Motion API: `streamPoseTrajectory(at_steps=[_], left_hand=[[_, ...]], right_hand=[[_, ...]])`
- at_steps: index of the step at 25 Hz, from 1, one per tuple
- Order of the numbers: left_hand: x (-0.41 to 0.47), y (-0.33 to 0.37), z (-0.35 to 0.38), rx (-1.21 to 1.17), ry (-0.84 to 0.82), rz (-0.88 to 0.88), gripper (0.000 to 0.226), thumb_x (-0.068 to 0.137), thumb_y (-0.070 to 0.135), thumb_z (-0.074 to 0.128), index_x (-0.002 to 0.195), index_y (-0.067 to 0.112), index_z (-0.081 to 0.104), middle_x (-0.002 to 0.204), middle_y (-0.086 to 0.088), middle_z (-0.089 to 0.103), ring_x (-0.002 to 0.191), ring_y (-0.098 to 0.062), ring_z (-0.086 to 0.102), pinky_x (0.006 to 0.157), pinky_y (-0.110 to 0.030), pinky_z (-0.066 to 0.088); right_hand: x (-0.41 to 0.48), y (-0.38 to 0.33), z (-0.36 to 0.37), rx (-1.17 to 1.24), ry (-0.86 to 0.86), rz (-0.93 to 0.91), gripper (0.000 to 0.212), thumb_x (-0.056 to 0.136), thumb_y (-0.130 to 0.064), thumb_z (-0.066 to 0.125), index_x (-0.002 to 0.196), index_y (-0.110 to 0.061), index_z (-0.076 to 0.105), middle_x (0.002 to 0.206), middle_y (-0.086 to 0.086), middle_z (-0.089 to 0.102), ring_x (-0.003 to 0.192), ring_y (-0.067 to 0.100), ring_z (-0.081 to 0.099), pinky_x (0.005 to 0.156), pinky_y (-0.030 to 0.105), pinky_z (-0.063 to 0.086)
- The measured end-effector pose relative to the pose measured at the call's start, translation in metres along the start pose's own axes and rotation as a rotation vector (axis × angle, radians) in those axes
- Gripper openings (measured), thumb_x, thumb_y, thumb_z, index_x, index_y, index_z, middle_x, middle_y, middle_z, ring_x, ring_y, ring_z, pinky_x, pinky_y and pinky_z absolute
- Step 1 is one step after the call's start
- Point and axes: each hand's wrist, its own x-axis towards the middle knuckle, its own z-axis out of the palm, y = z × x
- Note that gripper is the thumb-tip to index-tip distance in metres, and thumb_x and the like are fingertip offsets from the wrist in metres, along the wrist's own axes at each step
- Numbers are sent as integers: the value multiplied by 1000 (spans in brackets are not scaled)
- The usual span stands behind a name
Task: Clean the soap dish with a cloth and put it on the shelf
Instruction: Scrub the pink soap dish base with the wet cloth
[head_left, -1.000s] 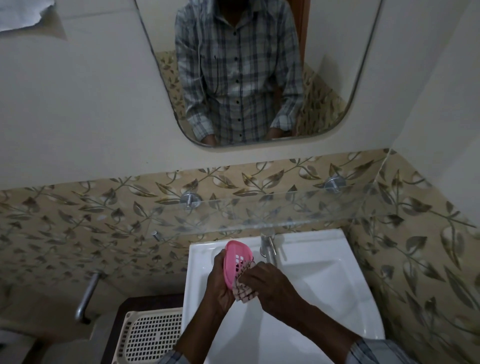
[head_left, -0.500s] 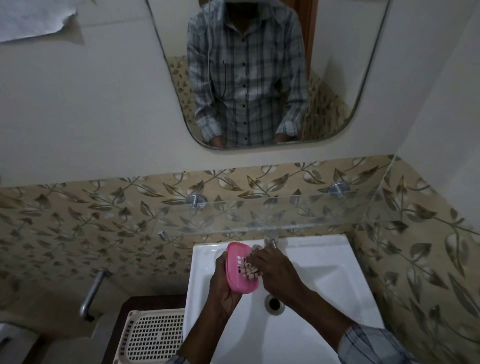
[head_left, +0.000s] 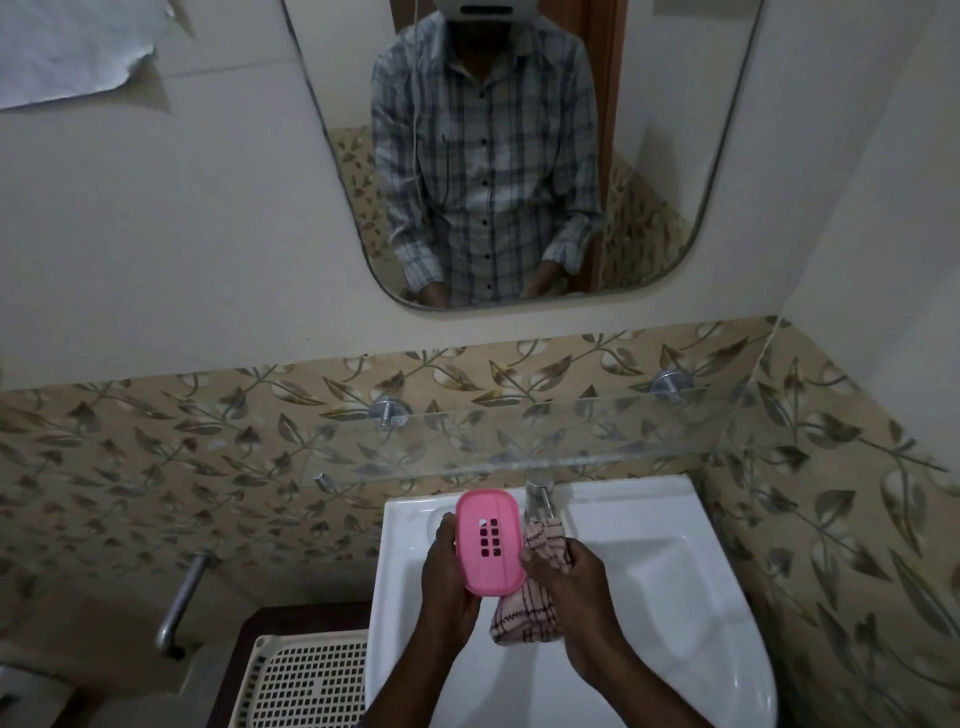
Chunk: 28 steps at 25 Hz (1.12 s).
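Over the white sink (head_left: 701, 597), my left hand (head_left: 444, 587) holds a pink soap dish (head_left: 488, 540) by its left edge, its slotted face turned toward me. To the right of it, my right hand (head_left: 571, 582) grips a pink checked cloth (head_left: 530, 608); the cloth bunches above my fingers and hangs below them, touching the dish's right edge. Above the sink, a clear glass shelf (head_left: 571, 431) juts from the leaf-patterned tiles on two round metal mounts.
A chrome tap (head_left: 537, 499) stands at the sink's back, just beyond the cloth. A cream perforated basket (head_left: 306, 680) sits lower left beside the sink, with a metal handle (head_left: 179, 603) on the wall. A mirror (head_left: 649, 156) hangs above, reflecting a person in a plaid shirt.
The dish has turned from edge-on to face me. My right hand with the cloth has slid off the dish's face to its right edge, and the cloth now hangs lower.
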Motion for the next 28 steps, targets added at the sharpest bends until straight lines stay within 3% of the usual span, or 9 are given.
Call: streamPoseTrajectory(at_steps=[3,5,10,14,17,20,24,26,28], left_hand=[[-7,0,5,372,163,352,30,102,32,48,130,27,60,90,-7,72,85,-26,69,75,-46,57],[-8,1,6,575,218,484,29,103,28,47,127,28,63,108,0,73,100,-17,69,87,-42,59],[-8,1,15,872,107,238,77,85,58,64,144,14,43,135,-9,59,119,-28,62,95,-46,57],[-10,5,6,518,-94,-13,64,77,64,65,115,13,68,101,-6,79,93,-22,75,77,-34,61],[-5,17,-9,46,-174,-195,57,90,43,56,126,-1,60,110,-24,72,97,-37,70,82,-44,57],[-1,34,-17,-125,-222,-373,63,85,39,54,129,-6,56,119,-32,59,94,-41,62,82,-48,50],[3,33,-16,-152,-255,-426,59,82,37,56,121,-6,61,110,-31,64,93,-42,62,85,-48,49],[5,34,-15,-157,-271,-446,58,82,37,55,118,-7,65,108,-28,68,90,-40,68,84,-46,55],[5,37,-14,-136,-321,-501,54,83,36,53,111,-7,71,106,-26,71,89,-38,69,83,-44,58]], right_hand=[[0,1,-2,103,-43,124,26,78,1,76,100,-9,70,89,11,78,81,34,75,72,48,62],[1,2,-5,116,-62,114,29,76,7,73,102,-7,69,89,14,78,80,35,74,73,47,62],[-4,2,5,-16,-47,-107,40,74,-3,81,106,-19,65,94,2,77,83,22,75,68,39,63],[-2,-2,2,-39,-195,-122,40,77,-6,81,113,-18,66,101,4,77,90,24,75,73,40,62],[-3,-12,-6,37,-173,-160,29,86,-4,72,111,-18,69,100,6,77,88,24,75,67,35,61],[5,-26,-19,-209,-87,-293,23,95,-14,63,112,-30,64,107,-5,74,93,13,72,75,30,60],[12,-35,-8,-767,-101,-872,34,88,-4,68,119,-15,65,112,1,71,101,15,67,88,22,53],[11,-27,-2,-1017,-334,-1234,35,77,4,72,110,-8,69,103,9,72,91,24,68,81,31,57],[19,-30,-5,-1220,-544,-1319,30,77,4,71,105,-7,71,100,13,71,87,29,67,76,37,59]])
